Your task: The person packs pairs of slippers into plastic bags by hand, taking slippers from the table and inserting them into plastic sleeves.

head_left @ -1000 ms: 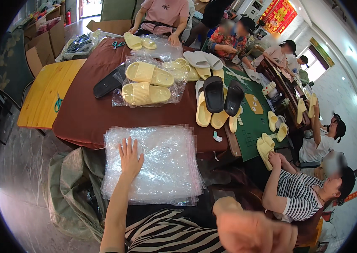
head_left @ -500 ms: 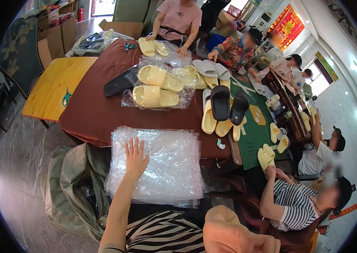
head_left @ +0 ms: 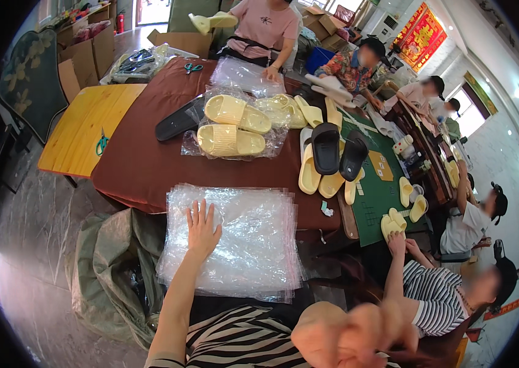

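Observation:
My left hand [head_left: 202,232] lies flat, fingers spread, on a stack of clear plastic bags [head_left: 244,254] at the near edge of the table. Close to my body at the lower right is my right hand [head_left: 348,337]; motion smears its fingers, so whether it holds anything is unclear. Beyond the bags, a pair of ribbed yellow slippers [head_left: 230,140] rests on clear plastic. A black slipper [head_left: 177,127] is to their left. To their right, black slippers [head_left: 325,150] lie over several yellow ones [head_left: 310,175].
The table has a brown cloth [head_left: 140,147]. Teal scissors [head_left: 102,144] rest on a yellow side table [head_left: 82,132]. A large green sack [head_left: 109,276] stands left of the bags. Co-workers sit along the right, by a green cutting mat [head_left: 379,208]; another stands across the table.
My right hand has moved and blurred, while my left stays on the bags. The person across has lifted a yellow pair off the table. A co-worker's hand now raises white slippers.

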A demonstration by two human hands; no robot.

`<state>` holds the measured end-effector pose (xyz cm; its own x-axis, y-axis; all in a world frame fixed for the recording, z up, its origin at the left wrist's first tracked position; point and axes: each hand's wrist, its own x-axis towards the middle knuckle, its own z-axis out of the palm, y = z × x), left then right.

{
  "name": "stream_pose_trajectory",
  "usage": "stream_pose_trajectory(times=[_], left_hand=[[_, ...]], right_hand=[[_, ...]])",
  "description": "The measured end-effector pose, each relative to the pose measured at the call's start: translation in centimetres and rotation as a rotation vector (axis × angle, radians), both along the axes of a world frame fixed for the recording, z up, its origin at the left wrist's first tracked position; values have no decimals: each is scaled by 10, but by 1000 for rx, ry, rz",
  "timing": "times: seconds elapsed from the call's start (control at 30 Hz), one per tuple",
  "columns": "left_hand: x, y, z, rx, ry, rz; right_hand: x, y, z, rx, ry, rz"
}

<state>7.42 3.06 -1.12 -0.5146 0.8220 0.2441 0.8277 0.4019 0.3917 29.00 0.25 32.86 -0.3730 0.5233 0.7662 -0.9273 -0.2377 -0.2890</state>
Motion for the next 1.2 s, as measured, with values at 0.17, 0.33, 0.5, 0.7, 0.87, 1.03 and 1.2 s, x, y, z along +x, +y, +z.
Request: stream_pose_trajectory(times=[0.17, 0.33, 0.5, 0.7, 0.87, 1.03, 1.2], left_hand=[[1, 2, 7, -12, -1, -10], [1, 2, 3, -3, -2, -9], [2, 3, 1, 10, -19, -6], [-2, -3, 1, -1, -8, 9], [-5, -4, 2, 9, -12, 20], [-5, 9, 7, 38, -18, -19], [-4, -1, 0, -40, -16, 18]], right_hand=[[-15, -3, 4, -129, -130, 493], [-14, 2, 3, -156, -187, 688], [-25, 5, -3, -287, -246, 602], [-142, 137, -112, 74, -948, -199], [-220, 245, -215, 62, -1239, -466], [-263, 327, -279, 567, -1450, -1192], [-293, 314, -289, 535, -1615, -1035]])
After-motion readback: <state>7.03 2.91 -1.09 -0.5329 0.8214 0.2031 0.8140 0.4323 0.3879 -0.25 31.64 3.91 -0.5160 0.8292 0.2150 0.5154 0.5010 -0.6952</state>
